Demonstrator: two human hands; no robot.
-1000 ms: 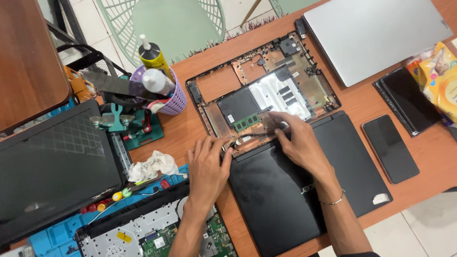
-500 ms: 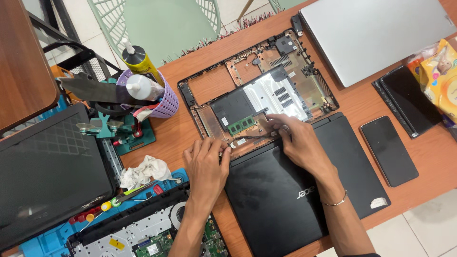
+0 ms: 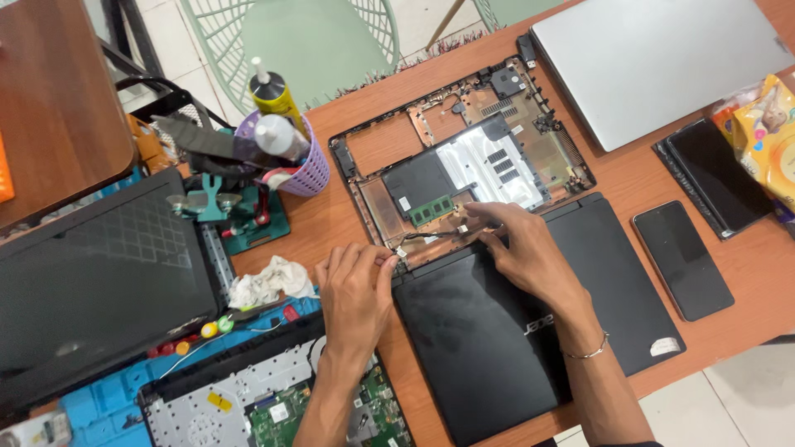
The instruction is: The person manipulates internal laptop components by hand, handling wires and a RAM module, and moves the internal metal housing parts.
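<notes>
Fingertips of the left hand (image 3: 358,285) curl together at the hinge edge of the opened laptop base (image 3: 464,165), pinching near a thin black cable (image 3: 431,237). Right hand (image 3: 526,252) fingers, slightly spread, press on that cable's other end. Below both lies the black laptop lid (image 3: 497,348). A green memory stick (image 3: 432,210) sits just above; a phone (image 3: 681,258) rests well apart on the table (image 3: 745,273).

Matt black plastic laptop lid (image 3: 530,348), smooth wooden table (image 3: 749,265)
</notes>
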